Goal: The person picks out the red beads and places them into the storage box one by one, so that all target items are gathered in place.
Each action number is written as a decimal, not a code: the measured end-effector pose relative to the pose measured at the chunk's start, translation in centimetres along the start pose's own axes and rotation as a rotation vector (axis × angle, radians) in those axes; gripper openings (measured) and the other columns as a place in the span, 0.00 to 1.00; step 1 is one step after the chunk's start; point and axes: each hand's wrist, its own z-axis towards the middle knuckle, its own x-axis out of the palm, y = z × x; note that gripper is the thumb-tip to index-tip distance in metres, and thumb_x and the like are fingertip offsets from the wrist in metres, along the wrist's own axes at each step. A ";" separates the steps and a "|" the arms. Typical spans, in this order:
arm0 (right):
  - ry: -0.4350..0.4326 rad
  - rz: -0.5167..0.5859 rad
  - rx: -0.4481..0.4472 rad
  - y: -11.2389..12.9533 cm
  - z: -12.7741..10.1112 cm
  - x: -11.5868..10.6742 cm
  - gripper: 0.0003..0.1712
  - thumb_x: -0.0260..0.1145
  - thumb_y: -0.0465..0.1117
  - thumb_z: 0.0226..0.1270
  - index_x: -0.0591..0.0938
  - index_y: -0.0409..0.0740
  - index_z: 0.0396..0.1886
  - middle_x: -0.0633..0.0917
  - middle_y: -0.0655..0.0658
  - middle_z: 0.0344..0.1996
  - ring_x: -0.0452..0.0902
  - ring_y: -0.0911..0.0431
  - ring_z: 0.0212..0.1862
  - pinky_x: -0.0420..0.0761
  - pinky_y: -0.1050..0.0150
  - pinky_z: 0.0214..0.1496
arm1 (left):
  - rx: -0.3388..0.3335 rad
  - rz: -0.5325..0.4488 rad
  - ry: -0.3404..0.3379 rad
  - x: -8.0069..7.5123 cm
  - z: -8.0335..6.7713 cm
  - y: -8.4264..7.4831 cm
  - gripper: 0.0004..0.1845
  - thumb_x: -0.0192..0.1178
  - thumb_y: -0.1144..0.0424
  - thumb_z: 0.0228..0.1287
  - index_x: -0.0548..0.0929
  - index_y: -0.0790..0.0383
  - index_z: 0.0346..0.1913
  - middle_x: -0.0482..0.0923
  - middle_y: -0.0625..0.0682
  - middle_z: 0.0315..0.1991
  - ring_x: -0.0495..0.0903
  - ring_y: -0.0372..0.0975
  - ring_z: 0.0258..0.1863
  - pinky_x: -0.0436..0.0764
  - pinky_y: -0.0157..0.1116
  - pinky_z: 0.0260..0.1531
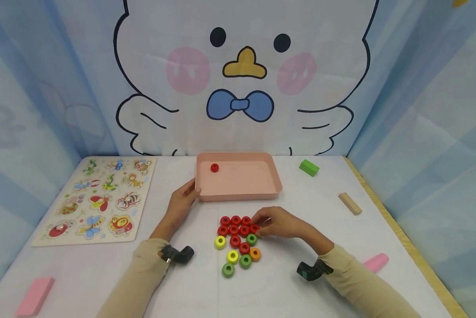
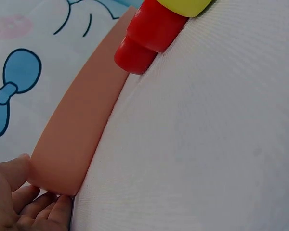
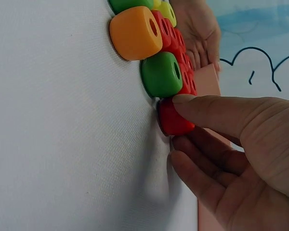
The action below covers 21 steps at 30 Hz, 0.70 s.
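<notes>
A pink tray [image 1: 239, 197] lies at the back middle with one red bead [image 1: 214, 168] inside. My left hand [image 1: 182, 197] grips its near left corner; in the left wrist view the thumb and fingers [image 2: 26, 204] lie about that corner. In front of the tray sits a cluster of several red, green and yellow beads [image 1: 232, 256] and one orange bead [image 1: 255, 254]. At the cluster's right side my right hand [image 1: 279, 222] pinches a red bead [image 3: 173, 118] between thumb and fingers. That bead is beside a green bead [image 3: 161, 74], low at the tabletop.
An insect picture board [image 1: 99, 198] lies on the left, a pink block [image 1: 35, 297] near the front left. Along the right are a green block [image 1: 309, 168], a wooden block [image 1: 350, 203] and a pink piece [image 1: 376, 262] partly behind the right sleeve.
</notes>
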 end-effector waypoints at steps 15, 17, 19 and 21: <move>-0.023 -0.028 0.008 1.6 3.9 -6.7 0.17 0.71 0.34 0.63 0.84 0.39 0.53 0.84 0.48 0.46 0.80 0.53 0.50 0.82 0.61 0.53 | -0.005 -0.011 -0.012 -0.1 0.2 0.6 0.31 0.55 0.56 0.74 0.62 0.57 0.75 0.60 0.50 0.74 0.60 0.40 0.71 0.67 0.38 0.65; -0.042 -0.040 0.015 2.0 5.3 -7.8 0.18 0.70 0.33 0.63 0.84 0.39 0.53 0.84 0.47 0.47 0.80 0.52 0.50 0.82 0.61 0.53 | -0.004 -0.023 -0.012 -0.1 0.2 0.5 0.31 0.55 0.57 0.74 0.62 0.57 0.75 0.60 0.50 0.74 0.60 0.40 0.71 0.67 0.38 0.65; -0.063 -0.048 0.027 2.1 6.9 -8.6 0.17 0.71 0.32 0.63 0.84 0.39 0.53 0.84 0.46 0.47 0.80 0.51 0.50 0.82 0.61 0.52 | 0.000 -0.029 -0.011 -0.1 0.2 0.4 0.30 0.55 0.57 0.74 0.62 0.57 0.75 0.60 0.50 0.74 0.60 0.40 0.71 0.67 0.38 0.65; -0.078 -0.055 0.044 2.0 8.7 -9.2 0.18 0.71 0.32 0.63 0.84 0.38 0.53 0.83 0.45 0.47 0.80 0.51 0.49 0.83 0.62 0.51 | 0.007 -0.022 -0.012 -0.1 0.1 0.2 0.31 0.55 0.56 0.74 0.62 0.57 0.75 0.60 0.50 0.74 0.60 0.40 0.71 0.67 0.37 0.65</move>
